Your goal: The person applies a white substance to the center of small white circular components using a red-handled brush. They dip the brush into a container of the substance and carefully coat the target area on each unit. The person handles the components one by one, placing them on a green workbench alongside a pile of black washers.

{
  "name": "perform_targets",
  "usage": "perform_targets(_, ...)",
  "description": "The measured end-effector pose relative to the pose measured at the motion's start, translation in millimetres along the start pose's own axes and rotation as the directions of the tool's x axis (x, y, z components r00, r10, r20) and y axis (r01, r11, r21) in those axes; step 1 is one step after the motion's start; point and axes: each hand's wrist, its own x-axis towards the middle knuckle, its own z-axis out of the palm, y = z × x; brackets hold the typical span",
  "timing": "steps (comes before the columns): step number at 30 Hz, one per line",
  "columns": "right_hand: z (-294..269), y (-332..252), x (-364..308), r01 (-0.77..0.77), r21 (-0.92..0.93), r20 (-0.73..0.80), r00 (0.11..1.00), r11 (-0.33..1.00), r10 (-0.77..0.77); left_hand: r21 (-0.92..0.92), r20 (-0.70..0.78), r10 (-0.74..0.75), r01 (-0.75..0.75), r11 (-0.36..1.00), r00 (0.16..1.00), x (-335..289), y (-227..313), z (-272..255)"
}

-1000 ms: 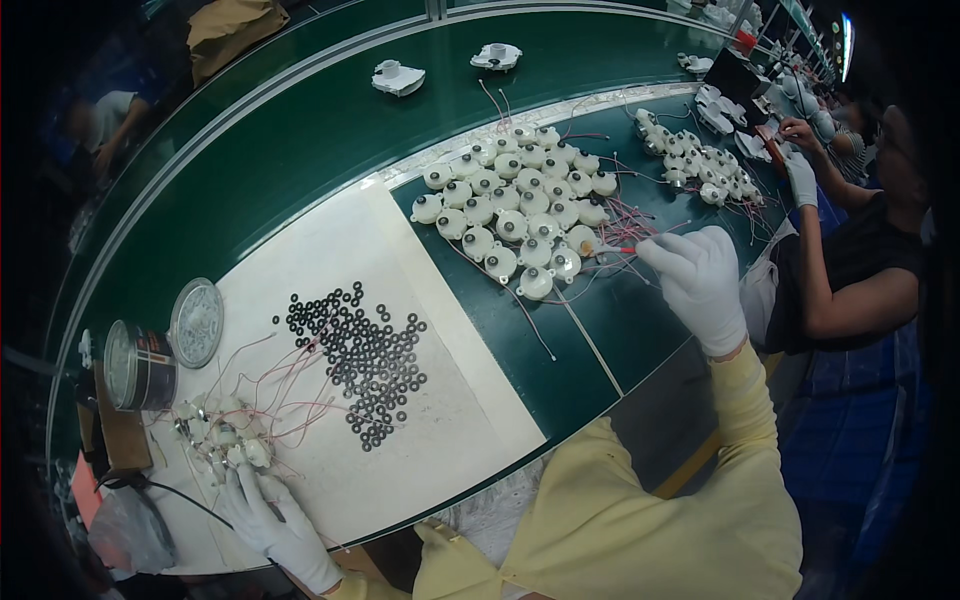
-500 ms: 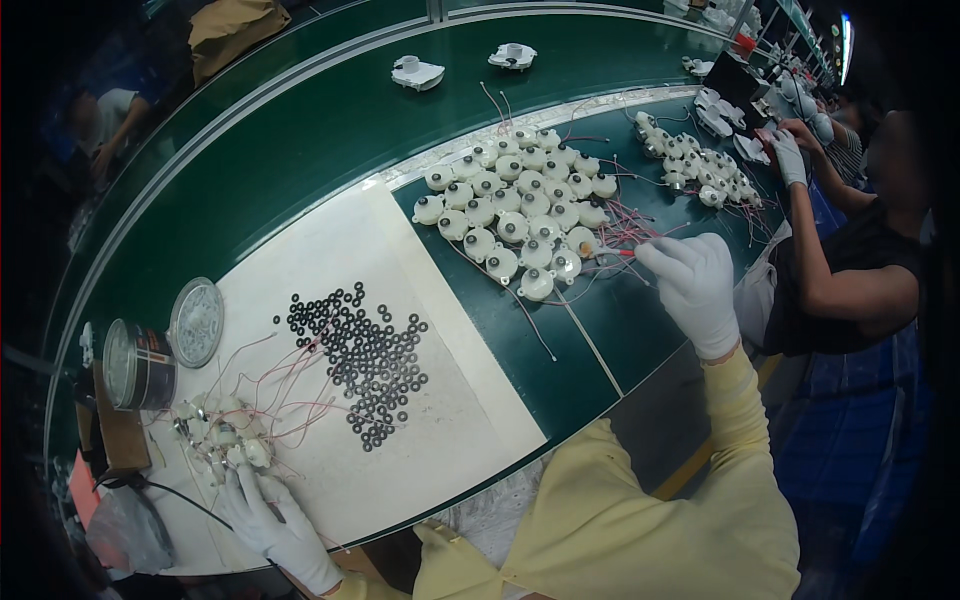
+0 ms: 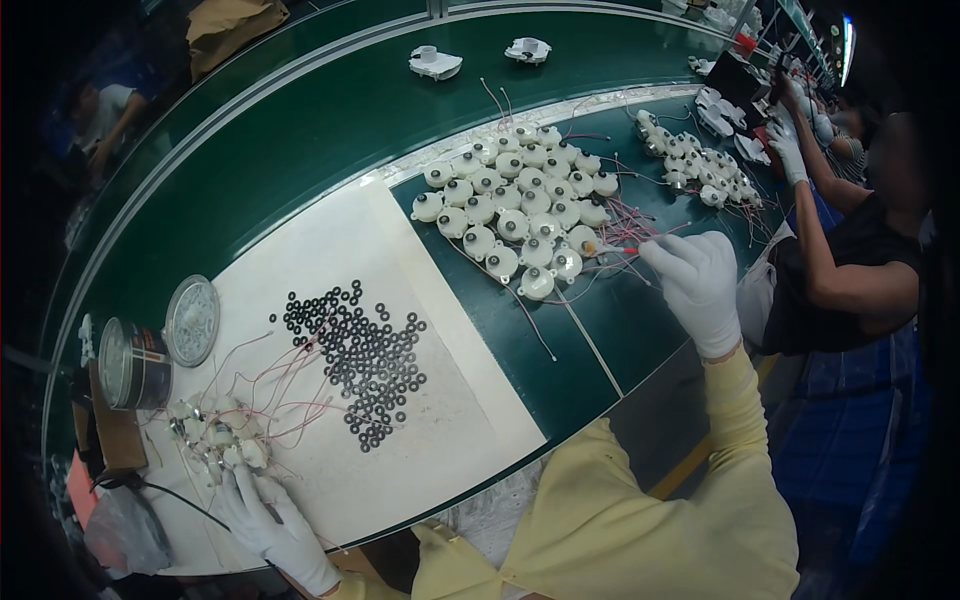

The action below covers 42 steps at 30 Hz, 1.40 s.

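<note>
My right hand [image 3: 697, 292], in a white glove, is closed on a small red-handled brush [image 3: 630, 251]. The brush's tip reaches the near right motor [image 3: 582, 240] of a large group of round, cream-coloured motors [image 3: 510, 226] with dark centres and pink wires. At the lower left my left hand [image 3: 262, 520], also gloved, has its fingers stretched out and thumb apart. Its fingertips touch the near edge of a smaller heap of motors [image 3: 222, 432] with tangled wires. Whether they press on one motor cannot be made out.
Many black rings [image 3: 358, 360] lie on the white sheet [image 3: 450, 400]. A tin [image 3: 135, 365] and a round lid [image 3: 193, 320] stand left, near a cardboard box [image 3: 118, 420]. White housings [image 3: 435, 64] sit on the green belt [image 3: 330, 110]. A co-worker [image 3: 850, 260] works at right beside more motors [image 3: 700, 165].
The white housings on the belt have shifted to the right. The co-worker's hands have risen. My right hand and the brush have barely moved; my left hand stays at the heap.
</note>
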Motion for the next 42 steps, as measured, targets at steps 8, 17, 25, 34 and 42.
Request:
perform_targets(8,-2,5,4,0.052,-0.03,-0.034,0.998,0.998,-0.053,0.018,-0.011,0.006,-0.006,1.0,1.0,-1,0,1)
perform_targets(17,-2,10,24,0.043,0.021,-0.062,0.997,0.999,-0.042,0.017,-0.015,0.013,-0.013,1.0,1.0,1,1,0)
perform_targets(25,25,11,40,-0.027,0.102,-0.022,0.999,0.994,0.03,0.015,-0.016,0.035,-0.035,0.999,0.999,3,-2,1)
perform_targets(34,32,14,53,0.044,-0.008,-0.044,0.998,0.999,-0.045,0.008,-0.002,0.019,-0.019,1.0,1.0,4,4,-2)
perform_targets(42,27,20,47,0.039,0.003,0.043,0.998,0.999,-0.04,-0.018,-0.003,0.017,-0.017,1.0,1.0,6,3,0)
